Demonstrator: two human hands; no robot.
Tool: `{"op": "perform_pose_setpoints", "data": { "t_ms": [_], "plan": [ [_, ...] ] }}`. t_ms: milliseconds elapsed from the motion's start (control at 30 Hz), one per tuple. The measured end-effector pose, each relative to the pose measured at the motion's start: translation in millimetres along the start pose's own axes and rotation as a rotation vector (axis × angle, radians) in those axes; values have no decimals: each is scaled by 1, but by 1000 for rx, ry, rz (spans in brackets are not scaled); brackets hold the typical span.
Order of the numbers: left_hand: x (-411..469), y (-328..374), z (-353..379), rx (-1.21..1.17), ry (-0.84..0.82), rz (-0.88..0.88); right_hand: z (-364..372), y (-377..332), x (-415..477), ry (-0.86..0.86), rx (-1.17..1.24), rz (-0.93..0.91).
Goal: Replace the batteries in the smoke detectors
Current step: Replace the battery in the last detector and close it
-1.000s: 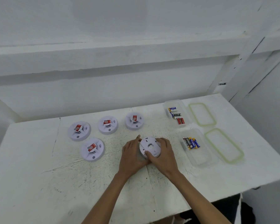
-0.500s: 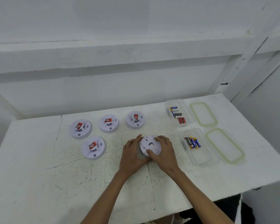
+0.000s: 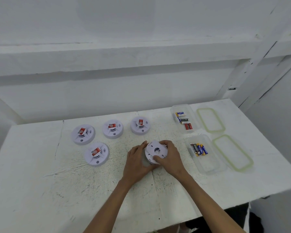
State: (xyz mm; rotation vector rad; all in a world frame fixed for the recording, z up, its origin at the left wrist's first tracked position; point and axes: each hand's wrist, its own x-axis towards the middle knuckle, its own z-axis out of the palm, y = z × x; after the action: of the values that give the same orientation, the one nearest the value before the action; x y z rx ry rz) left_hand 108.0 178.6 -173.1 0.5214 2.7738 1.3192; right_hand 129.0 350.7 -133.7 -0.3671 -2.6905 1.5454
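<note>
Left hand (image 3: 138, 163) and right hand (image 3: 170, 157) both curl round the upturned smoke detector (image 3: 155, 151), gripping its rim; red stickers (image 3: 81, 131) on four other detectors (image 3: 97, 159), print unreadable.

No legible text anywhere; red labels (image 3: 82, 130) on the smoke detectors (image 3: 83, 139) and print on the batteries (image 3: 199, 149) too blurred.

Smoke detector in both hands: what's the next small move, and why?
Probably twist the back plate off. The smoke detector lies back side up, the left hand gripping its body and the right hand gripping that plate, which looks slightly tilted. No battery bay shows yet. Batteries lie in the near container on the right.
</note>
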Motion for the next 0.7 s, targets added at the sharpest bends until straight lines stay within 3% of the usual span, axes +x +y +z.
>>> {"op": "perform_pose_setpoints", "data": {
  "t_ms": [167,433,700],
  "plan": [
    [0,-2,2,47,3,31,-7,-4,0,136,-18,-50],
    [2,-6,4,31,-7,45,-23,-14,-6,349,165,49],
    [6,-6,10,50,60,10,-22,7,-12,320,-155,41]
  ]
}}
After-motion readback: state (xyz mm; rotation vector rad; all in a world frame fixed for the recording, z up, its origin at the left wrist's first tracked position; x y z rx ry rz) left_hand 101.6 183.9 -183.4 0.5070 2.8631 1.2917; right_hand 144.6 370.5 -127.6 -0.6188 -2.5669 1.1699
